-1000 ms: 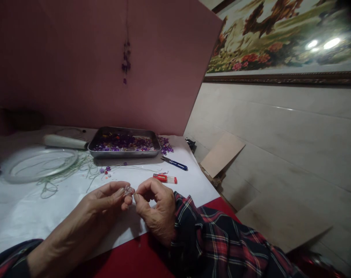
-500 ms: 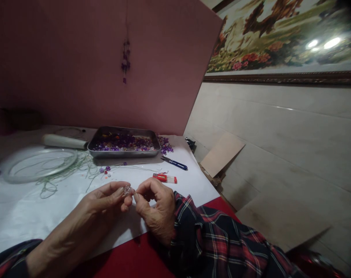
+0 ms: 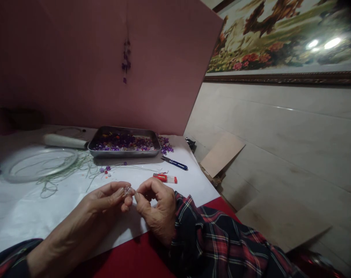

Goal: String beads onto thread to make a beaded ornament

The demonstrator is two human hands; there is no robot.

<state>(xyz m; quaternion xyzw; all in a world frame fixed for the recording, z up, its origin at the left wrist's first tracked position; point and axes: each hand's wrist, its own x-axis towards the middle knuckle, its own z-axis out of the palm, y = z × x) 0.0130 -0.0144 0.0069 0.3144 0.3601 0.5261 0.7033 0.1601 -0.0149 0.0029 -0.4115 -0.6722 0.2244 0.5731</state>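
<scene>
A small cluster of clear beads (image 3: 127, 190) sits at the fingertips of the left hand (image 3: 105, 204), held above the near part of the table (image 3: 192, 185). The left hand pinches it between thumb and fingers. Just beside it, the right hand (image 3: 156, 206) has the tips of thumb and index finger pressed together; whether something thin lies between them is too small to tell. A plaid sleeve (image 3: 216, 235) covers the right forearm.

Beyond the hands, a red-and-clear case (image 3: 165, 178) lies on the white surface, with blue-handled snips (image 3: 174, 163) farther back. A few loose beads (image 3: 108, 168), purple, red and pale, lie beyond the left hand. Behind them stands a metal tray (image 3: 126, 154) filled with mostly purple beads (image 3: 120, 144), and more purple beads (image 3: 165, 144) are heaped against its right end. To the left are tangled green thread (image 3: 49, 189), a pale translucent ring (image 3: 11, 177) and a whitish tapered object (image 3: 65, 141) reaching toward the tray.

A strand of purple beads (image 3: 126, 61) hangs in front of the pink panel (image 3: 77, 69). At the right, a framed picture (image 3: 279, 46) is on the tiled wall (image 3: 302, 116), and a cardboard piece (image 3: 222, 154) leans below.
</scene>
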